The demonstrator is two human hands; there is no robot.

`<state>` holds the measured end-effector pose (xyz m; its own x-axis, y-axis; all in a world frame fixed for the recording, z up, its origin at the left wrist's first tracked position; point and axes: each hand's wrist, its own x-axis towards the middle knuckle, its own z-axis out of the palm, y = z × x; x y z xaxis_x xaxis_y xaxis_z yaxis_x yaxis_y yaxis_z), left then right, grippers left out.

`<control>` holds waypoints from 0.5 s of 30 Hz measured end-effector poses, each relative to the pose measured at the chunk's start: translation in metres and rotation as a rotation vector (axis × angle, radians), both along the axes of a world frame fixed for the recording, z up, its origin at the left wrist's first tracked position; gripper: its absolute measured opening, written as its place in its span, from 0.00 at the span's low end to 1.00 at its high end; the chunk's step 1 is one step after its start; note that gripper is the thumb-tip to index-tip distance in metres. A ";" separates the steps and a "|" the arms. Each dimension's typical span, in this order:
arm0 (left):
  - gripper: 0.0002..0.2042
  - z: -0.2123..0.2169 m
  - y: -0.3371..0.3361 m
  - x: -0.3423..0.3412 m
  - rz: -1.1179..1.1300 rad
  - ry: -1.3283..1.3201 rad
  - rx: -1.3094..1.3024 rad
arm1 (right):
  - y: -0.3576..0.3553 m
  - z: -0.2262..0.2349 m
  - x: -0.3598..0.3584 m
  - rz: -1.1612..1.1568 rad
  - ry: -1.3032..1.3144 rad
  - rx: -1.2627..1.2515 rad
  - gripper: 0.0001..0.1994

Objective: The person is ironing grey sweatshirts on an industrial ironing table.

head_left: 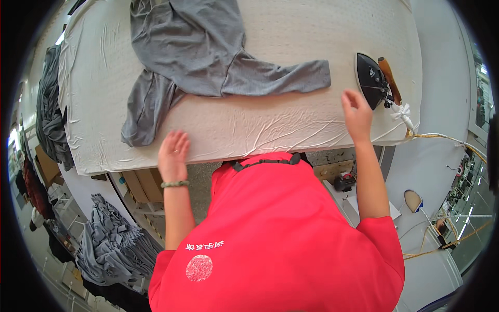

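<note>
A person in a red shirt (291, 234). At nine o'clock, the empty left hand (173, 158), fingers loosely extended; near two, the empty right hand (358, 120), fingers half-curled, just beside a black iron (369, 83). At eleven, a grey garment (195, 57) lies rumpled on the pale cloth-covered worktop (296, 31).

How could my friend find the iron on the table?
Find the big cream-covered table. Look near its right edge, just beyond the right hand. There's the iron: black and pointed, with a brown handle, unlike the floppy grey garment to its left.
</note>
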<state>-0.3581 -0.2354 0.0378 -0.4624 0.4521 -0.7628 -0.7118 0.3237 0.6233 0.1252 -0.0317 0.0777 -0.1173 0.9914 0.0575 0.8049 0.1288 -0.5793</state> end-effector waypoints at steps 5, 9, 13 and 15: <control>0.24 0.010 0.086 0.033 -0.283 0.070 -0.067 | 0.045 -0.022 -0.030 -0.209 0.141 -0.197 0.14; 0.21 -0.004 0.131 0.023 -0.342 0.085 -0.190 | 0.074 -0.032 -0.041 -0.108 -0.046 -0.331 0.17; 0.17 -0.013 0.123 0.016 -0.299 0.164 -0.105 | 0.062 -0.028 -0.032 -0.062 0.044 -0.221 0.15; 0.16 -0.022 0.121 0.025 -0.206 0.143 -0.035 | 0.047 -0.026 -0.024 -0.261 0.600 -0.570 0.12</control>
<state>-0.3335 -0.1147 0.0161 -0.4675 0.5220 -0.7134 -0.5344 0.4759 0.6985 0.1014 0.0156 0.0517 0.0092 0.8789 -0.4769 0.3056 -0.4566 -0.8355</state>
